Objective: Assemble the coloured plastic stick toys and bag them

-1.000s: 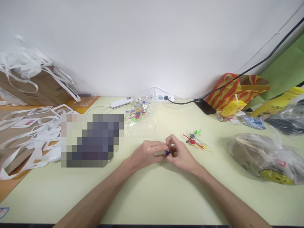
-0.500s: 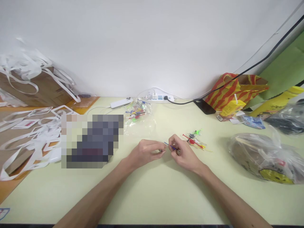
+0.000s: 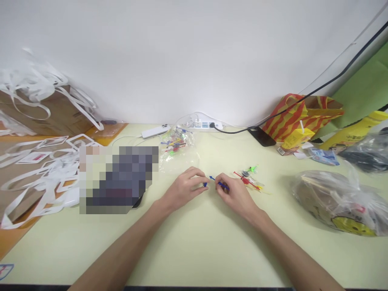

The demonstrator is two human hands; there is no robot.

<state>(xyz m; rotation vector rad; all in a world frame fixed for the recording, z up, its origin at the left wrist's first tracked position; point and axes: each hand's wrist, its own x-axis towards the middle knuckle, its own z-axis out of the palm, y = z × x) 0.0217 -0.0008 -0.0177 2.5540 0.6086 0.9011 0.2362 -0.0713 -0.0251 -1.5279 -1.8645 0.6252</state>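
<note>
In the middle of the table, my right hand pinches a blue plastic arrow, whose pointed tip sticks out to the left. Facing it, my left hand curls thumb and forefinger around a small blue plastic piece. A narrow gap separates the two hands. Just right of my right hand lie several small parts: a red plastic arrow, a green piece and some yellow bits.
Behind my hands lies a clear bag of colourful parts, near a power strip. White straps and a blurred-out dark object are on the left. A phone, drink carton and plastic-wrapped bundle stand right.
My left hand has risen slightly and its fingers have spread a little, so a blue piece now shows between them. More of the blue arrow shows in my right hand.
</note>
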